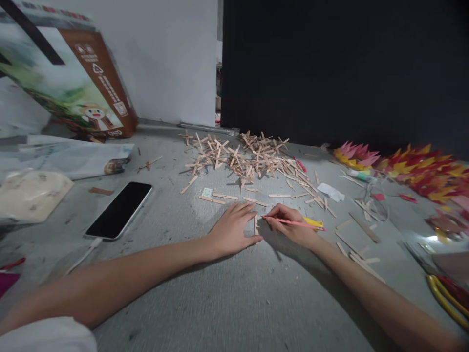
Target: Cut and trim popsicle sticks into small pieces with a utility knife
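My left hand (233, 227) lies low on the grey table. Its thumb and forefinger grip a wooden craft stick (255, 225) near its two ends, and the stick lies flat, pointing away from me. In my right hand (291, 226) is a slim pink pen (298, 223), its tip just right of that stick. Whether the tip touches the wood I cannot tell. Loose craft sticks (255, 201) lie in a rough row beyond my hands. A yellow piece (314, 223) shows behind my right hand.
Behind the row is a heap of crossed sticks (249, 156). A phone (120, 210) on a cable lies left, near a printed box (91, 88). Red and yellow paper pieces (427, 168) and yellow-handled scissors (443, 298) are on the right. A black panel (340, 68) stands behind.
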Tool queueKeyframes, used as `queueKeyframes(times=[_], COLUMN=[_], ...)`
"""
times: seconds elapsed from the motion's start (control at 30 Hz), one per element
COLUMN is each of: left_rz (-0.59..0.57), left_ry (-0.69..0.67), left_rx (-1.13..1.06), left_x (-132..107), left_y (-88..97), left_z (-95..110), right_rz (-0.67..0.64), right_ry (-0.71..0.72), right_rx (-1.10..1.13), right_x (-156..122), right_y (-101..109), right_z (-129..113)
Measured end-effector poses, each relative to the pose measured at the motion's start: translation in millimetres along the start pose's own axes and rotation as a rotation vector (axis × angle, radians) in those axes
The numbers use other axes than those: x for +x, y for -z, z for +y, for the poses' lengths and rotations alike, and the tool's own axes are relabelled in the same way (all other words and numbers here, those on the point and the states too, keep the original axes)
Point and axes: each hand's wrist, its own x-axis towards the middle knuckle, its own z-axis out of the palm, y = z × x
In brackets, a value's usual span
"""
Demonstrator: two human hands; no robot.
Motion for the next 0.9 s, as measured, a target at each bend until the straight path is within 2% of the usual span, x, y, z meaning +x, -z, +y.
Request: queueKeyframes(times=[0.1, 0.3, 0.77, 0.9], left_rz=[0.009, -0.005, 0.001, 0.001], left_ry=[-0.019, -0.020, -0.041, -0.036], left_rx=[0.006, 0.005, 0.016, 0.016], left_x=[-0.2, 0.8, 2.3, 1.8], left_y=[1.4, 3.9, -3.5, -2.7], left_z=[1.4, 2.0, -5.4, -4.8], right_rz=[-0.061, -0.072, -0.151, -0.126], right_ry=[0.021, 0.059, 0.050, 0.051], right_rx=[-0.025, 0.037, 0.056, 0.055], right_x=[-4.0, -3.7, -1.3, -1.8], right_y=[-4.8, -14.7, -13.0, -12.7], right_z=[-1.3, 7.9, 11.2, 10.8])
